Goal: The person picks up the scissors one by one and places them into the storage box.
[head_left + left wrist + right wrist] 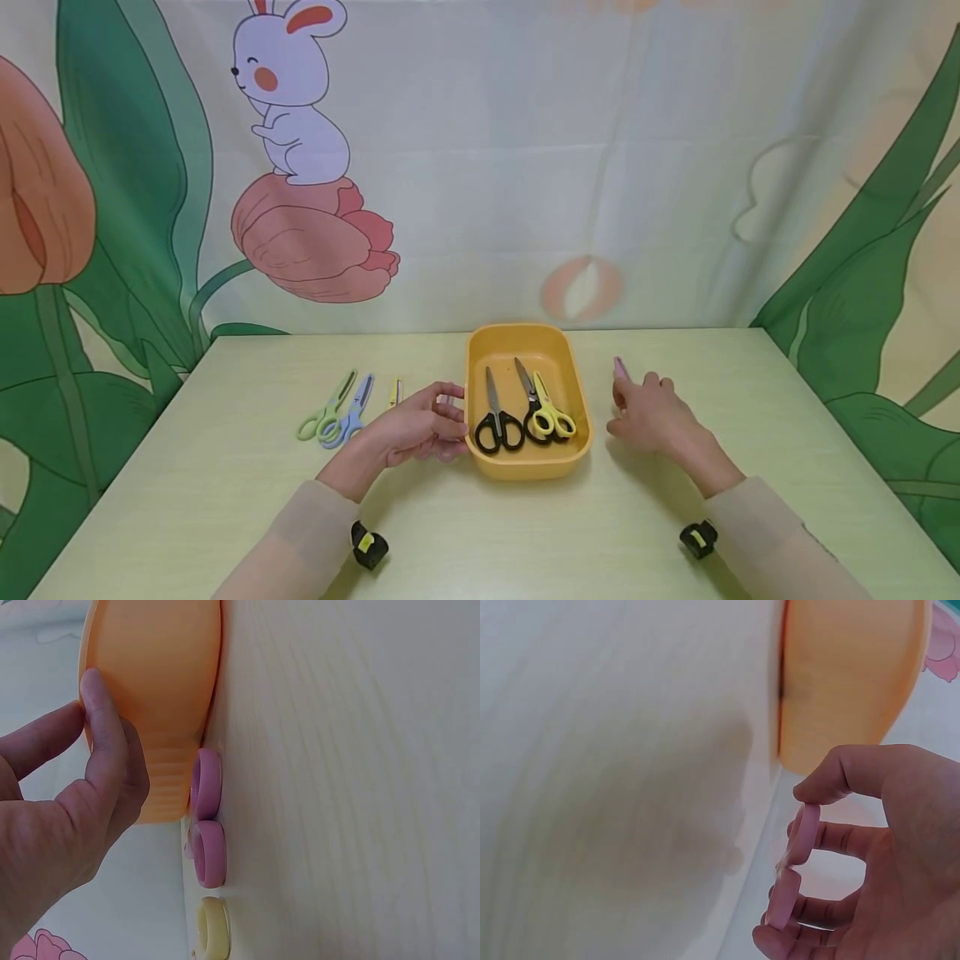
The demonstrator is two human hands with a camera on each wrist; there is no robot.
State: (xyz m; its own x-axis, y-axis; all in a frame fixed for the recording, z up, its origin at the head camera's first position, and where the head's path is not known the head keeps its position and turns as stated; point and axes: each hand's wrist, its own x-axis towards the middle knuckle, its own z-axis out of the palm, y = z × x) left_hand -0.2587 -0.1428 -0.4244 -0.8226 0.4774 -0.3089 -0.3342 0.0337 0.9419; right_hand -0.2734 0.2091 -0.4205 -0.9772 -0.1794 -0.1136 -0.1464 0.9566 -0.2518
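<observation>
An orange-yellow plastic bin stands at the middle of the table. My left hand pinches the bin's left rim between thumb and fingers, seen closely in the left wrist view. Inside the bin lie two black-handled scissors and yellow scissors. To the right of the bin, my right hand grips pink scissors by their handle loops, with the blades pointing away from me. Purple-pink scissors lie on the table beside the bin, partly hidden by the left hand in the head view.
Left of the bin lie green scissors, blue scissors and another yellow pair, mostly covered by the left hand. Behind the pale table hangs a curtain printed with a rabbit and tulips.
</observation>
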